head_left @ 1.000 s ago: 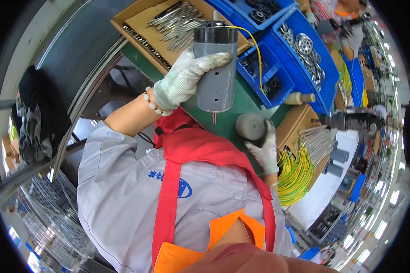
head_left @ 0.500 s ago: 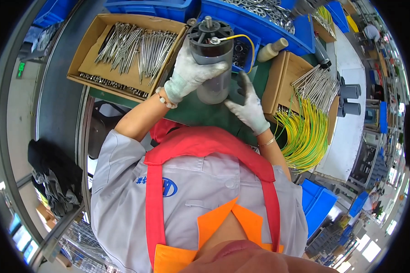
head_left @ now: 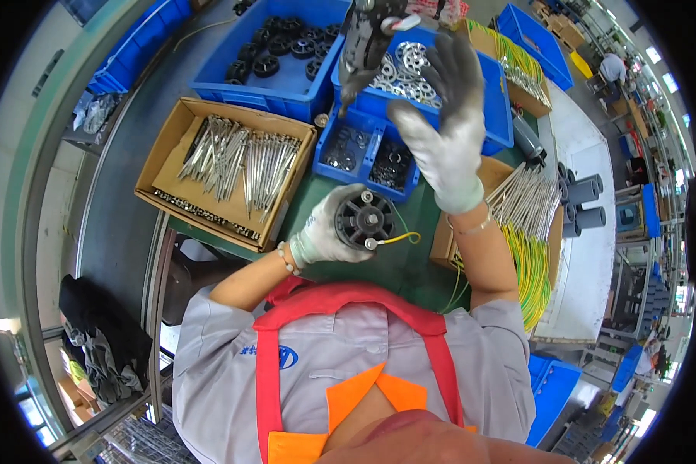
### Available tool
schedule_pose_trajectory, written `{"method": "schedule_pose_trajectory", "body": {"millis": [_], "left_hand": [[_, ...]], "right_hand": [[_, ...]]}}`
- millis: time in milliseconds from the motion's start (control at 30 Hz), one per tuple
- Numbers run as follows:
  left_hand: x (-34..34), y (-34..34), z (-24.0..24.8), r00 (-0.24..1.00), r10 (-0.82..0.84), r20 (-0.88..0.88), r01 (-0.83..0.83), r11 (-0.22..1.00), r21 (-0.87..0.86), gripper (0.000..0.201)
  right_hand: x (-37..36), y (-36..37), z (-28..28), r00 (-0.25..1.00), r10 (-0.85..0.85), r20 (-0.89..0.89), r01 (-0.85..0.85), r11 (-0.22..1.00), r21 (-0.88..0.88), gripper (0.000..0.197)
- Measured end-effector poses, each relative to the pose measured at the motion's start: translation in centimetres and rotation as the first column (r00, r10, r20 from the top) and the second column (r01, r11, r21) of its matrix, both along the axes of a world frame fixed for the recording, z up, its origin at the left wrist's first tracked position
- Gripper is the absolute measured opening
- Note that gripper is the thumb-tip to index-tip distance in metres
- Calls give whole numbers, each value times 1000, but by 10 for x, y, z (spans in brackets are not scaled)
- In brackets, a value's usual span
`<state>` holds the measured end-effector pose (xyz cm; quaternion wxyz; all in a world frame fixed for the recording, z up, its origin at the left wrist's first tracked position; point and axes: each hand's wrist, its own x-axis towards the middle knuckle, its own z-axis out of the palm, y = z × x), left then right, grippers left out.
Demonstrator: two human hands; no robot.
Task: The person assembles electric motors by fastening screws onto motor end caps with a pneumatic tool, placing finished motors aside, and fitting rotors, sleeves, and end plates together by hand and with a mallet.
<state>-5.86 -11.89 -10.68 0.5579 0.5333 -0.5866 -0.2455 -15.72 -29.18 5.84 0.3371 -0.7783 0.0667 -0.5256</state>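
Note:
My left hand, in a white glove, is wrapped round the side of a cylindrical motor. The motor's black ribbed end cap faces up, with a shaft at its centre. A short yellow-green wire with a ring terminal is fixed at the cap's near edge. My right hand, gloved with darkened fingers, is raised over the blue bins with thumb and fingers apart and nothing in it. Just left of it hangs a dark power tool, its tip pointing down. I see no contact between them.
A cardboard box of long metal bolts stands at left. Blue bins hold black round parts, silver plates and small rings. At right are metal rods, yellow-green wires and grey cylinders.
My right hand has left the motor's side and risen to the far side by the hanging tool. The motor has come nearer to me, and its end cap now faces straight up.

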Motion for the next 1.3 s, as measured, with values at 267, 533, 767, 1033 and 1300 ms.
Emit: {"method": "schedule_pose_trajectory", "body": {"millis": [267, 533, 767, 1033, 1300], "left_hand": [[0, -2, 4, 999, 4, -39, 1, 993, 119, 109], [1, 1, 3, 999, 14, -35, -8, 987, 159, 109], [-1, 8, 25, 977, -45, -209, 26, 995, -92, 117], [-10, -4, 41, 978, 149, -144, -150, 989, 4, 109], [-4, -11, 35, 988, 40, -151, -50, 997, -61, 98]], "right_hand": [[58, 39, 31, 733, 293, 614, -593, 718, 365, 64], [17, 27, 17, 862, 148, 485, -307, 914, 267, 53], [-4, 8, 7, 867, 307, 392, -434, 852, 293, 62], [-23, 23, 37, 948, 315, 38, -298, 842, 450, 51], [-18, 47, 21, 935, 327, 136, -288, 475, 832, 53]]}}
